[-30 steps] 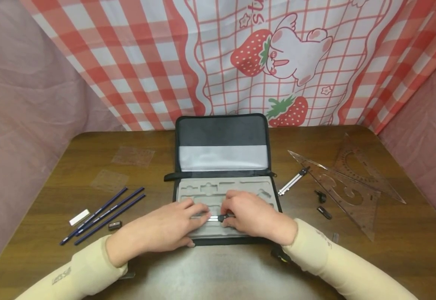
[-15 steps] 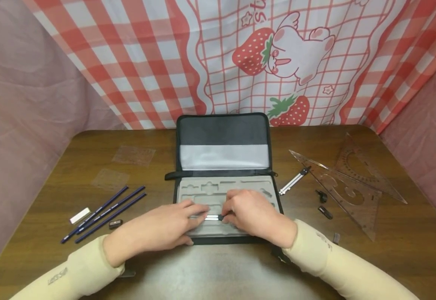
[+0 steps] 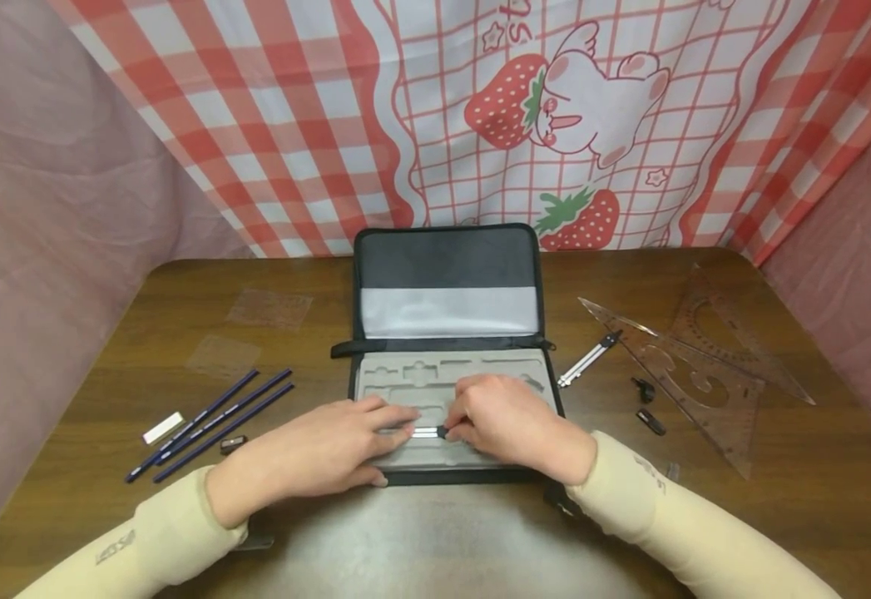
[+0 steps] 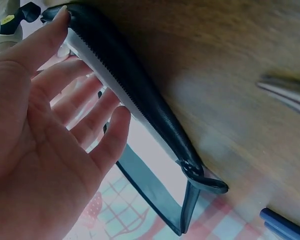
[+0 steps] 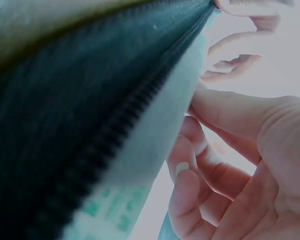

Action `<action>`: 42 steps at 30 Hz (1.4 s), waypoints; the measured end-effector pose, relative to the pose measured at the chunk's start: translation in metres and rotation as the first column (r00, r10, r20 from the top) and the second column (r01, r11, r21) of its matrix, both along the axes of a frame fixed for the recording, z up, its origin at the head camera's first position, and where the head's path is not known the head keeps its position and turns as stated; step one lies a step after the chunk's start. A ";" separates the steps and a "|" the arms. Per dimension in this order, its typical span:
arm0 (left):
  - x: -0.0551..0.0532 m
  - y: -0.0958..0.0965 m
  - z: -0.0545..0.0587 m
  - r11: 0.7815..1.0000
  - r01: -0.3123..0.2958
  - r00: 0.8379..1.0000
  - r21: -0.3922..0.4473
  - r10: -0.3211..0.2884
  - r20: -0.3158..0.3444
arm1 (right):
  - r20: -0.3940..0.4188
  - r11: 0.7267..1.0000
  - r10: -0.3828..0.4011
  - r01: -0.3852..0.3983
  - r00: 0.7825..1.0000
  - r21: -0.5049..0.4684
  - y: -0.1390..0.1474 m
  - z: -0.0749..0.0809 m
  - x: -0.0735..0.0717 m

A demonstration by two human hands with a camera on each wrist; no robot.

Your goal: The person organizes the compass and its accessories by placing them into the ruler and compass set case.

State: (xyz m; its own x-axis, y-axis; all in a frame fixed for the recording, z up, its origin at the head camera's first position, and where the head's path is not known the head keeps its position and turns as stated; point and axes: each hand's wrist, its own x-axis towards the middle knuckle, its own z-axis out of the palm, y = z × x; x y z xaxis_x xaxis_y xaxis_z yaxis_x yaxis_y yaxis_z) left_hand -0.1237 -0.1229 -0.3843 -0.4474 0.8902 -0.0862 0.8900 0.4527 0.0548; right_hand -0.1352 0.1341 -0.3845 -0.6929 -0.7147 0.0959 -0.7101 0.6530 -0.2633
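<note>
On the far left of the brown table (image 3: 435, 557), a white eraser (image 3: 162, 428) lies just beside 3 blue pencils (image 3: 229, 414), with 2 clear plastic sheets (image 3: 270, 308) behind them. A small sharpener (image 3: 233, 445) sits near the left forearm.

Next comes the left hand (image 3: 326, 443), reaching over the open black case (image 3: 450, 258). Its fingers are loosely extended, closed round nothing, the tips at the silver end of a small compass (image 3: 426, 433); the thumb rests at the case's front edge.

The compass lies sideways over the grey tray (image 3: 435, 457), its silver legs bare between the hands. At its black end the right hand (image 3: 506, 420) has its fingers bent in, pinching that end between thumb and fingertips.

Farther right, a larger compass (image 3: 587, 362) lies slanted beside the case. Past it are 2 little black pieces (image 3: 650, 422) and 2 clear triangles (image 3: 730, 416), overlapping.
</note>
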 end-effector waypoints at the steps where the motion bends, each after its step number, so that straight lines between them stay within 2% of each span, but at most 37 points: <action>1: 0.000 -0.001 0.000 1.000 -0.003 1.000 0.002 0.003 0.005 | 0.006 1.000 0.004 -0.004 1.000 0.000 0.000 0.000 -0.001; 5: -0.001 -0.002 0.000 1.000 -0.006 1.000 0.016 0.006 0.004 | 0.001 1.000 0.007 -0.007 1.000 0.010 0.007 0.002 -0.005; 7: -0.001 -0.002 -0.001 1.000 0.001 1.000 0.026 -0.001 -0.011 | -0.009 1.000 -0.019 0.019 1.000 0.021 0.015 0.005 -0.008; 10: 0.000 -0.001 -0.001 1.000 0.000 1.000 0.026 0.000 -0.022 | -0.018 0.993 -0.109 0.110 0.994 0.039 0.035 0.013 -0.018; 13: 0.001 0.000 -0.002 1.000 -0.003 1.000 0.016 0.003 -0.022 | -0.019 0.972 -0.222 0.223 0.975 0.068 0.065 0.023 -0.028; 16: 0.001 0.001 -0.002 1.000 -0.006 1.000 0.005 0.006 -0.018 | -0.002 0.952 -0.289 0.288 0.957 0.108 0.098 0.030 -0.038; 20: 0.000 0.001 -0.002 1.000 -0.007 1.000 0.000 0.007 -0.012 | 0.022 0.951 -0.261 0.253 0.965 0.178 0.133 0.031 -0.051; 22: 0.000 0.001 -0.002 1.000 -0.005 1.000 -0.001 0.005 -0.008 | 0.026 0.953 -0.228 0.218 0.973 0.210 0.144 0.028 -0.056; 25: 0.000 0.000 -0.002 1.000 -0.004 1.000 -0.003 0.004 -0.004 | 0.037 0.947 -0.225 0.209 0.974 0.242 0.155 0.023 -0.064; 32: 0.000 0.000 -0.002 1.000 0.000 1.000 0.003 0.000 -0.012 | 0.025 0.946 -0.225 0.212 0.974 0.247 0.180 0.017 -0.086; 36: 0.000 -0.001 -0.001 1.000 0.004 1.000 0.006 -0.004 -0.014 | 0.043 0.949 -0.217 0.200 0.975 0.243 0.184 0.014 -0.090; 42: 0.000 -0.002 -0.001 1.000 -0.001 1.000 0.009 0.001 -0.007 | -0.012 0.957 -0.177 0.175 0.984 0.230 0.190 0.012 -0.088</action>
State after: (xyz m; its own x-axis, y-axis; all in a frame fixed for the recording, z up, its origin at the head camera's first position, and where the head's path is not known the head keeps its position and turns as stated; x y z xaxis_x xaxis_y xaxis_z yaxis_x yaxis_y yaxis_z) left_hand -0.1241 -0.1247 -0.3851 -0.4487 0.8905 -0.0753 0.8900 0.4529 0.0523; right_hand -0.2236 0.3242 -0.3720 -0.8095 -0.5839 -0.0624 -0.5773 0.8107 -0.0972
